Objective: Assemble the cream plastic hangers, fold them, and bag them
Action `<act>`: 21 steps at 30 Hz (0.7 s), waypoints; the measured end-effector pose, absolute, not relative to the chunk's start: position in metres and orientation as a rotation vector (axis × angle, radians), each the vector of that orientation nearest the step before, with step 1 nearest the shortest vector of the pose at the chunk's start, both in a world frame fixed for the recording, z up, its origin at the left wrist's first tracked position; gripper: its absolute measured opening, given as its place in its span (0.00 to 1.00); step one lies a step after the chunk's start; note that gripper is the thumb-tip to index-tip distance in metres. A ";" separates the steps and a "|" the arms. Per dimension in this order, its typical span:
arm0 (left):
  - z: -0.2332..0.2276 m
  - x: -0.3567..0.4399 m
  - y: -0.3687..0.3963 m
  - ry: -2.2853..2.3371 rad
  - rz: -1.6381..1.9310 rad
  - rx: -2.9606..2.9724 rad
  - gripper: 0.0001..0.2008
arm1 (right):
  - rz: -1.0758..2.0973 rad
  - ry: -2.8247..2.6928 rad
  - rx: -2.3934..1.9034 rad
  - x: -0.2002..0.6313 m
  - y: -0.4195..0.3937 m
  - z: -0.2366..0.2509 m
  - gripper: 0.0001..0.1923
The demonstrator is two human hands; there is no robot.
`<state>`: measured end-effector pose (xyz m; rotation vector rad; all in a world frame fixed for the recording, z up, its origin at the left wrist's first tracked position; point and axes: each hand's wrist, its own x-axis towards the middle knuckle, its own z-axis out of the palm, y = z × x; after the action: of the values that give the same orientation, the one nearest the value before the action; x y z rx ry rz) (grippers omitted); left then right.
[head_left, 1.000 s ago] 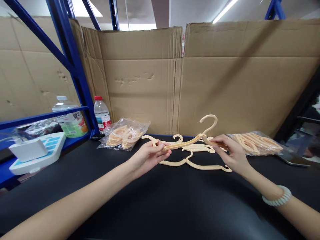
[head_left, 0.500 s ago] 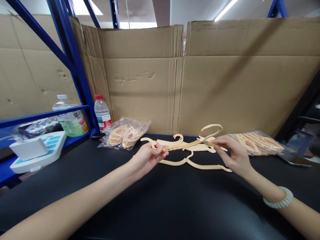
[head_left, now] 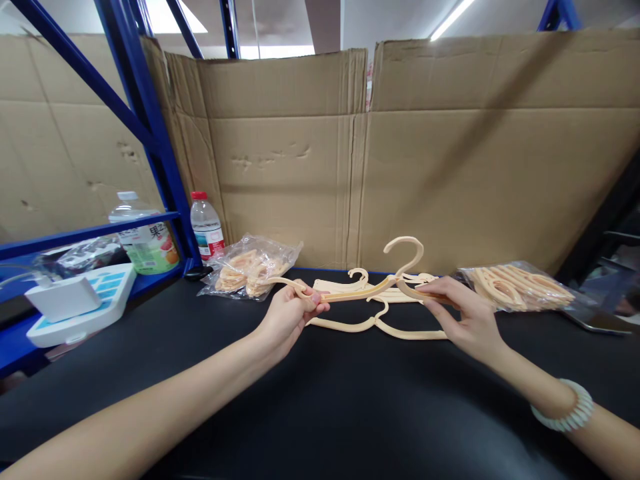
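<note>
A cream plastic clothes hanger [head_left: 357, 294] is held up between my two hands, its hook pointing upward. My left hand [head_left: 287, 317] is closed on the hanger's left end, where a curved tip sticks out beyond the fingers. Thumb and fingers of my right hand [head_left: 467, 319] pinch the other arm, covering that end. Just below and behind, another cream hanger [head_left: 407, 333] lies flat on the black table [head_left: 350, 413]. Further back lie several more hanger pieces [head_left: 333, 285], partly hidden by the held one.
At the back left sits a clear bag of cream hanger parts [head_left: 245, 270], near a red-capped bottle [head_left: 206, 230]. Another filled bag [head_left: 520, 285] lies at the right. A white power strip [head_left: 83, 303] and a juice bottle [head_left: 145, 233] stand behind the blue rack bar. Cardboard [head_left: 280, 160] walls the back.
The held hanger has turned so that its hook stands more upright and further left. My left hand has shifted slightly left; my right hand keeps its grip.
</note>
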<state>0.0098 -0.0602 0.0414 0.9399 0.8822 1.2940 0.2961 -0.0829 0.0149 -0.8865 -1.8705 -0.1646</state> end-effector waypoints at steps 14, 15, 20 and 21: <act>0.025 0.018 -0.069 0.904 1.296 1.027 0.02 | -0.006 -1.739 -1.113 0.296 -0.079 0.015 0.09; 0.023 0.020 -0.074 0.935 1.240 1.156 0.02 | 0.027 -1.737 -1.128 0.298 -0.077 0.015 0.10; 0.021 0.023 -0.106 0.609 0.903 2.633 0.13 | 0.249 -1.855 -1.226 0.305 -0.072 0.017 0.10; 0.021 0.022 -0.110 0.523 0.826 2.856 0.15 | 0.307 -1.899 -1.246 0.304 -0.072 0.018 0.10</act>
<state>0.0222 -0.1102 0.0214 2.8556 0.5229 0.8262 0.3043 -0.0719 0.0181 -1.2463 -1.8986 0.3065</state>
